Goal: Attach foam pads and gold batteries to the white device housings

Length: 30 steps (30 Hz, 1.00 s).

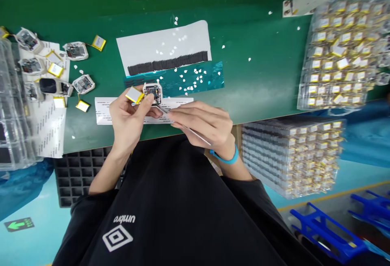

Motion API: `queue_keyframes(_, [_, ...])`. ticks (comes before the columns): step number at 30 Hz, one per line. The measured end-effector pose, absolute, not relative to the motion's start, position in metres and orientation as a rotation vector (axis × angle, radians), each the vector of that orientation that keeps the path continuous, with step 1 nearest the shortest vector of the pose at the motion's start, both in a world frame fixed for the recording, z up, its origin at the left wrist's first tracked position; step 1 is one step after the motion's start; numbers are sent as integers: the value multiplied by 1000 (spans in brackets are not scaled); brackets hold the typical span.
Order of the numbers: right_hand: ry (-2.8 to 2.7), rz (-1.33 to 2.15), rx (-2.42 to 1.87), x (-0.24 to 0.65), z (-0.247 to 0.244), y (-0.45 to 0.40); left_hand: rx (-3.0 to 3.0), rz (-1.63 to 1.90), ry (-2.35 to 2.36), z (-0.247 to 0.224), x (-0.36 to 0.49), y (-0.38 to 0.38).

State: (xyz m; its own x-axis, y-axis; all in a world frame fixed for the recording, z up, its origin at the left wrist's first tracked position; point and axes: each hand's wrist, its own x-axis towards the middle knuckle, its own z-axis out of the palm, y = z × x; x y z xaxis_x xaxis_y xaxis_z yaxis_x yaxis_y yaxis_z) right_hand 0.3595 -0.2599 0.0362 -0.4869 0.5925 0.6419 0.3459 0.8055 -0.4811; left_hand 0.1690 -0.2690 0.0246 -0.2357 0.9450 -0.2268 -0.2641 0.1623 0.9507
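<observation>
The left hand (128,119) pinched an open white watch casing (152,93) and its yellow battery (134,95) just inside the near edge of the green desk (258,75). The right hand (201,123) gripped slender tweezers (190,128), angled up and leftward, tips at the casing's lower edge.

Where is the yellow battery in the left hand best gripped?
Probably by its free outer end, coming from the left: the flat yellow battery juts out past the fingers of the left hand, away from the watch body, leaving that end clear.
</observation>
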Motion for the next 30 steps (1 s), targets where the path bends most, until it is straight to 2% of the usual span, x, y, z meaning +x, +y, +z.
queue_keyframes(10, [-1987,529,-751,364,45,-263,765,1339,1275,31,170,-271])
queue_keyframes(16, [-1844,537,-791,372,44,-263,805,1102,1175,37,151,-261])
queue_keyframes(19, [-1721,625,-815,374,41,-268,1004,1141,1350,28,119,-214])
queue_keyframes(21, [-1653,708,-826,376,39,-274,1125,1203,1754,19,89,-165])
queue_keyframes(23, [-1603,770,-844,380,37,-281,1142,1082,2072,15,57,-118])
queue_keyframes(26, [-1548,801,-901,390,34,-290,1183,1062,2162,19,24,-74])
queue_keyframes(30, [-1534,805,-970,396,31,-292,1393,1125,2052,21,26,-53])
